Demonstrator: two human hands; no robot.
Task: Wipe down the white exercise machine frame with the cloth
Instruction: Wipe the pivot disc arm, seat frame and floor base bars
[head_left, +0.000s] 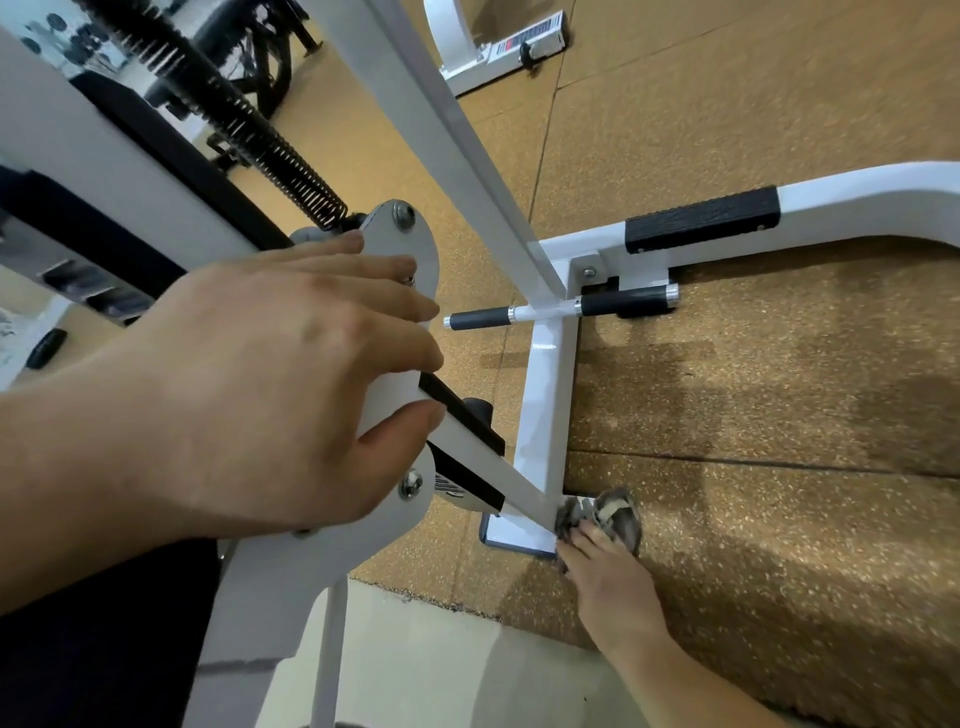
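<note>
The white exercise machine frame (545, 395) stands on the floor, with a base tube, a slanted upright and a diagonal bar running down to a foot plate. My left hand (270, 384) grips the grey-white pivot plate and the upper end of the diagonal bar. Low down, my right hand (608, 577) holds a crumpled grey cloth (602, 514) pressed against the bottom of the diagonal bar, where it meets the foot plate.
A black coil spring (249, 124) slants at upper left. Black foam grips (623, 303) stick out from a crossbar, and a black tread pad (701, 218) sits on the curved right tube. Another white machine base (498, 52) lies beyond. Brown speckled rubber flooring (753, 415) surrounds everything.
</note>
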